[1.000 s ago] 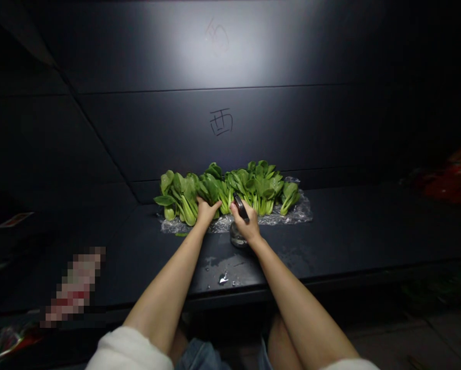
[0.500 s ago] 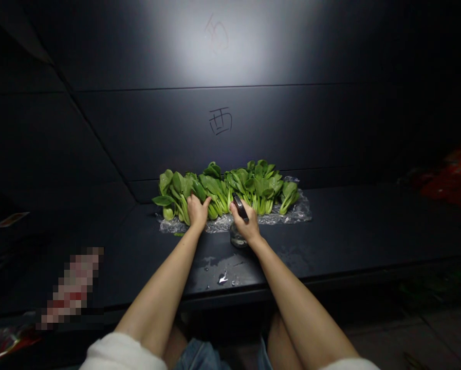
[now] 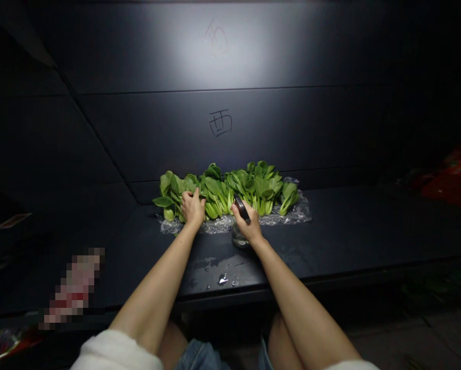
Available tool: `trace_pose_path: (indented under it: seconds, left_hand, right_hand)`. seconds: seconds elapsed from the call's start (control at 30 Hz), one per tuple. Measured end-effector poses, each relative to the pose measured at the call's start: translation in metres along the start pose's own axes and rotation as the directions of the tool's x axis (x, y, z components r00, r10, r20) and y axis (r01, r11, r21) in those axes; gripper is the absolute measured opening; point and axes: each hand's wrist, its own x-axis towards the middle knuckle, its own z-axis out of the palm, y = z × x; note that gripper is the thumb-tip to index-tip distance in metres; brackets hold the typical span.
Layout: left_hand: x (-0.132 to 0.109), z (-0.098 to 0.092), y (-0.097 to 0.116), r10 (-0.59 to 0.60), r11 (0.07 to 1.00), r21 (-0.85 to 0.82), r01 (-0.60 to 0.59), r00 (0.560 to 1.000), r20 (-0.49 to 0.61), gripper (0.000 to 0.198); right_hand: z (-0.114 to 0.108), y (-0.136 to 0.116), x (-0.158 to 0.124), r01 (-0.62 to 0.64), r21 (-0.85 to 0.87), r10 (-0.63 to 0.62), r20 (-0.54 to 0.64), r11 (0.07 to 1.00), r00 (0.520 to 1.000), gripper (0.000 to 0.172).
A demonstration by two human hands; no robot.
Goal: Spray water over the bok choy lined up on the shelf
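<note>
Several heads of bok choy (image 3: 266, 190) stand in a row, leaves up against the back panel, with pale green stems toward me. Under them lies crinkled clear plastic film (image 3: 292, 216). My left hand (image 3: 192, 208) rests on the bok choy at the left part of the row, fingers apart over the leaves and stems; the fingertips are partly lost among the leaves. In front of the row, my right hand (image 3: 248, 222) is wrapped round the dark head of a clear spray bottle (image 3: 239, 238), whose base is at the shelf.
Water droplets (image 3: 223, 280) wet the dark shelf (image 3: 346, 231) near its front edge. The dark back panel (image 3: 168, 128) carries handwritten marks. Red packages (image 3: 456, 177) lie at the far right, a small card (image 3: 13, 221) at the left. A blurred-out patch covers something lower left.
My left hand has shifted slightly left on the bok choy, and its fingers have turned and spread over the leaves. My right hand stays on the spray bottle, nearly unmoved.
</note>
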Motion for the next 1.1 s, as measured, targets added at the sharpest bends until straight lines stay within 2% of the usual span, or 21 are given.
trace_pose_path:
  seconds: [0.07, 0.13, 0.23, 0.3, 0.37, 0.43, 0.53, 0.67, 0.77, 0.9, 1.1]
  left_hand:
    - [-0.001, -0.002, -0.002, -0.02, 1.0, 0.011, 0.02, 1.0, -0.02, 0.052]
    - [-0.005, -0.002, -0.005, -0.001, 0.998, -0.061, -0.003, 0.998, -0.061, 0.06]
    - [-0.017, -0.001, -0.011, 0.069, 0.98, -0.171, -0.1, 0.981, -0.181, 0.068]
    - [-0.025, -0.001, -0.013, 0.154, 0.967, -0.165, -0.194, 0.961, -0.23, 0.059]
    - [-0.028, -0.001, -0.014, 0.243, 0.957, -0.111, -0.268, 0.949, -0.199, 0.041]
    - [-0.029, 0.001, -0.014, 0.318, 0.944, -0.057, -0.325, 0.942, -0.107, 0.031]
    - [-0.026, 0.006, -0.016, 0.37, 0.929, -0.015, -0.37, 0.929, 0.019, 0.034]
    - [-0.023, 0.008, -0.021, 0.406, 0.914, -0.024, -0.405, 0.911, 0.075, 0.04]
    - [-0.025, 0.003, -0.023, 0.422, 0.907, -0.05, -0.419, 0.904, 0.071, 0.04]
    - [-0.03, -0.008, -0.024, 0.411, 0.909, -0.082, -0.408, 0.912, 0.013, 0.038]
    - [-0.031, -0.019, -0.03, 0.409, 0.911, -0.041, -0.411, 0.91, -0.065, 0.037]
  right_hand:
    - [0.0, -0.001, 0.0, 0.017, -0.005, -0.017, 0.021, 1.0, 1.0, 0.029]
    - [0.001, -0.003, -0.001, 0.021, -0.013, -0.021, 0.038, 1.0, 0.999, 0.029]
    - [0.002, -0.005, -0.003, 0.009, -0.036, -0.008, 0.034, 0.999, 0.999, 0.032]
    - [0.002, -0.006, -0.003, 0.007, -0.045, -0.005, 0.035, 0.999, 0.999, 0.032]
    - [0.001, -0.008, -0.003, 0.018, -0.04, -0.016, 0.059, 0.999, 0.998, 0.031]
    - [-0.001, -0.01, -0.003, 0.041, -0.015, -0.039, 0.092, 0.999, 0.995, 0.029]
    - [-0.003, -0.013, -0.003, 0.056, 0.039, -0.061, 0.131, 0.998, 0.989, 0.028]
    - [-0.003, -0.015, -0.003, 0.075, 0.086, -0.09, 0.183, 0.993, 0.979, 0.029]
    - [-0.002, -0.015, -0.004, 0.085, 0.081, -0.099, 0.185, 0.993, 0.978, 0.029]
    - [0.0, -0.014, -0.004, 0.075, 0.047, -0.082, 0.175, 0.996, 0.981, 0.031]
    - [-0.001, -0.014, -0.003, 0.089, 0.086, -0.105, 0.204, 0.992, 0.973, 0.031]
